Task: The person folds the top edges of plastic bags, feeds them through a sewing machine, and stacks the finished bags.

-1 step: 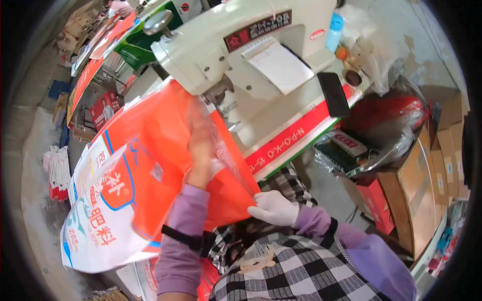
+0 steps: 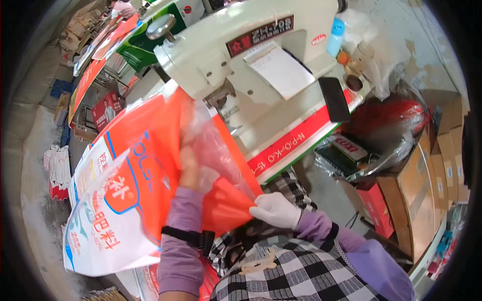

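Observation:
A large orange and white printed woven bag [image 2: 165, 195] with blue lines slants across my lap and up to the head of a cream industrial sewing machine [image 2: 193, 65]. Clear plastic liner [image 2: 213, 133] shows at its open edge. My left hand [image 2: 188, 163], bare, reaches up against the orange side by the liner; its fingers are blurred and partly hidden. In a white glove, my right hand [image 2: 276, 209] pinches the bag's near right corner. The machine's needle area lies just past the bag's upper edge.
On the machine bed lie a notepad [image 2: 281, 70] and a black phone [image 2: 334, 99]. A blue-capped bottle [image 2: 336, 37] and a glass jar [image 2: 360, 56] stand behind. Cardboard boxes [image 2: 416, 185] and a plastic-lined container [image 2: 386, 120] are at the right. Far left, a person [image 2: 123, 8] is partly visible.
My left hand has shifted slightly left and down, pulling the orange side away so that more clear liner shows. My right hand keeps its hold on the corner.

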A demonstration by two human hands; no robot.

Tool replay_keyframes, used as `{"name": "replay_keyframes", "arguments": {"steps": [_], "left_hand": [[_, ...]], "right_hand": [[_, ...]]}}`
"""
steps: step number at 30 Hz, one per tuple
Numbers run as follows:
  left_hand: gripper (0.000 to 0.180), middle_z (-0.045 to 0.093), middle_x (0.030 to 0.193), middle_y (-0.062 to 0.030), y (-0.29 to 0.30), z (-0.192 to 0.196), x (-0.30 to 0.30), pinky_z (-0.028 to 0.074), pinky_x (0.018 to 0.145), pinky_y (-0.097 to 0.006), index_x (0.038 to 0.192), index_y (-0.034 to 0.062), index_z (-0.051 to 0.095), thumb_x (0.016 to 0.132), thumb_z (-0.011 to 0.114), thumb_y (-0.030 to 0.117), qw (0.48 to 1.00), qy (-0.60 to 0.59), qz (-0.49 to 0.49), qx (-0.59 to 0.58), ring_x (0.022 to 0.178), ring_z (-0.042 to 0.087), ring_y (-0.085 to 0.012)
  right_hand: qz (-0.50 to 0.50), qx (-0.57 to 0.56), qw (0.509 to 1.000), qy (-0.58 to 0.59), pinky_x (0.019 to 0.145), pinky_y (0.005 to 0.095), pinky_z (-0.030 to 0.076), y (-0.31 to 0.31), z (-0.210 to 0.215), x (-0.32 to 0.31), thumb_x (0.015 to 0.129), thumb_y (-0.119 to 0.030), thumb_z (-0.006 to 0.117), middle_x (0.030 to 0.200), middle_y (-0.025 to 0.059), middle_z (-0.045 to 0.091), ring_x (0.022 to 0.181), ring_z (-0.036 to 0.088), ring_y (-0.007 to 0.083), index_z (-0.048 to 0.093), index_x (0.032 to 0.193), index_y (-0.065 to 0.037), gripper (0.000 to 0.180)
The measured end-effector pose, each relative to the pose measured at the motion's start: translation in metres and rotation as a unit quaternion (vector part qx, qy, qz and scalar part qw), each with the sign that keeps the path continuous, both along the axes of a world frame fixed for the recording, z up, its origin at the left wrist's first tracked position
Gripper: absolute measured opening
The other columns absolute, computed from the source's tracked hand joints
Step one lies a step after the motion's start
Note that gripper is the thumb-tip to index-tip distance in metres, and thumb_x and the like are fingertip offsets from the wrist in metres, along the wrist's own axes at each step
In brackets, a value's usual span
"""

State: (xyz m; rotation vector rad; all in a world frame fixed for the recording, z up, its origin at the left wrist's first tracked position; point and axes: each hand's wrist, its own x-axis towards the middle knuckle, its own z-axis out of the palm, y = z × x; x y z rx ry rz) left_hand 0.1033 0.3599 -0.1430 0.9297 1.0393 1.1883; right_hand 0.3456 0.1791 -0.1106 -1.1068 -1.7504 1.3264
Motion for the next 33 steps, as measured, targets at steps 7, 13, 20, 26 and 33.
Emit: {"name": "replay_keyframes", "arguments": {"steps": [7,13,20,26,33], "left_hand": [[0.074,0.038,0.153,-0.0099,0.001,0.032,0.027,0.039,0.11,-0.035,0.145,0.0073,0.044,0.078,0.073,0.003,0.926,0.322,-0.115,0.16,0.14,0.037,-0.0248],[0.08,0.022,0.161,-0.0112,0.011,-0.031,0.037,0.04,0.109,-0.038,0.147,0.0115,0.043,0.074,0.075,0.005,0.863,0.445,-0.061,0.233,0.14,0.037,-0.0299],[0.052,0.039,0.146,-0.0266,-0.095,0.006,0.086,0.026,0.114,-0.053,0.138,-0.0064,0.04,0.092,0.056,0.012,0.792,0.542,-0.123,0.253,0.136,0.034,-0.0453],[0.083,0.034,0.154,-0.0183,-0.214,0.113,-0.056,0.015,0.117,-0.059,0.142,0.0135,0.048,0.069,0.084,0.028,0.666,0.685,-0.105,0.277,0.144,0.027,-0.042],[0.067,0.065,0.119,-0.0173,-0.202,0.113,-0.268,0.055,0.078,-0.043,0.139,0.0118,0.052,0.074,0.06,0.0,0.519,0.844,-0.093,0.101,0.102,0.066,-0.0345]], "right_hand": [[0.005,0.044,0.999,0.002,0.068,0.0405,0.051,-0.01,0.014,0.0,0.093,-0.024,0.056,0.066,0.0139,0.06,0.074,0.062,0.0317,0.06,0.062,-0.003,0.038],[0.032,0.116,0.993,-0.014,0.069,0.0412,0.051,-0.006,0.034,-0.008,0.091,-0.022,0.057,0.065,0.0136,0.059,0.078,0.062,0.0308,0.06,0.061,-0.002,0.036],[0.037,0.068,0.997,-0.021,0.065,0.0421,0.05,0.001,-0.014,0.026,0.093,-0.022,0.054,0.074,0.015,0.061,0.076,0.062,0.0329,0.059,0.069,-0.002,0.032],[-0.03,-0.017,0.997,-0.062,0.067,0.04,0.051,0.049,-0.035,0.018,0.09,-0.036,0.063,0.074,0.0176,0.064,0.073,0.066,0.0329,0.064,0.077,0.001,0.04],[-0.1,-0.072,0.987,0.099,0.075,0.0378,0.055,0.036,-0.045,-0.018,0.081,-0.038,0.075,0.088,0.0179,0.071,0.084,0.07,0.032,0.073,0.089,-0.003,0.035]]}}
